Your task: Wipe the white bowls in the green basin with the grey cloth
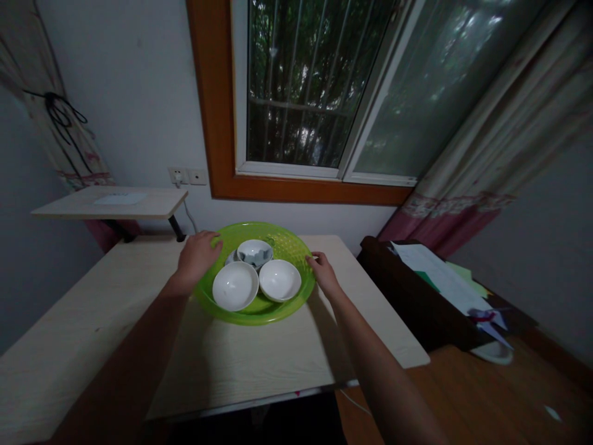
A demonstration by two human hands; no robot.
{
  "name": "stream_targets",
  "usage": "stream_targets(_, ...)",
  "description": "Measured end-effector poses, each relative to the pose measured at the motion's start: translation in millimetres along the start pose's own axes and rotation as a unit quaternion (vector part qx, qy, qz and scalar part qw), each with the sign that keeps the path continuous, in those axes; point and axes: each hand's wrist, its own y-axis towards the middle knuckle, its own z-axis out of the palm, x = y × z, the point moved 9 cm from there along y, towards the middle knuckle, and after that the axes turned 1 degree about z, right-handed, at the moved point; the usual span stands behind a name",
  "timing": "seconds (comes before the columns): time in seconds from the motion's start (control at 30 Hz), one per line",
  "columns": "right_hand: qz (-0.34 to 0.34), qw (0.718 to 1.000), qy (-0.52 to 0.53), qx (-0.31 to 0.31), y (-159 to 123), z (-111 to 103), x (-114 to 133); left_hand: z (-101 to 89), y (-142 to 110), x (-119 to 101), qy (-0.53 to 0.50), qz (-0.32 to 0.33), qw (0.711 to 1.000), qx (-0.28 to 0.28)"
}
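A round green plastic basket (285,238) rests on a pale wooden table (259,358). It holds two plain white bowls (235,285) (280,279) at the front and a patterned white bowl (254,251) behind them, which sits on something flat that I cannot make out. My left hand (198,256) grips the basket's left rim, fingers curled over the edge. My right hand (323,272) grips the right rim the same way.
A small raised shelf (111,204) with a sheet of paper stands at the back left. A dark cabinet (417,296) with papers on top is to the right. A window and curtains lie behind; wall sockets (188,177) sit below the window.
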Motion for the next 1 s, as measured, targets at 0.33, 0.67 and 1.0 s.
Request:
stream_targets(0.33,-0.023,1.000,-0.010,0.008,-17,32,21,27.6,-77,114,-0.369,-0.282,0.883,0.068)
stream_targets(0.67,-0.082,0.990,-0.018,0.111,-54,72,8,-30.8,-115,209,-0.331,-0.377,0.865,-0.011)
stream_targets(1.0,-0.159,0.976,-0.096,0.117,-70,42,-21,-94.1,-151,284,-0.280,-0.443,0.852,-0.017)
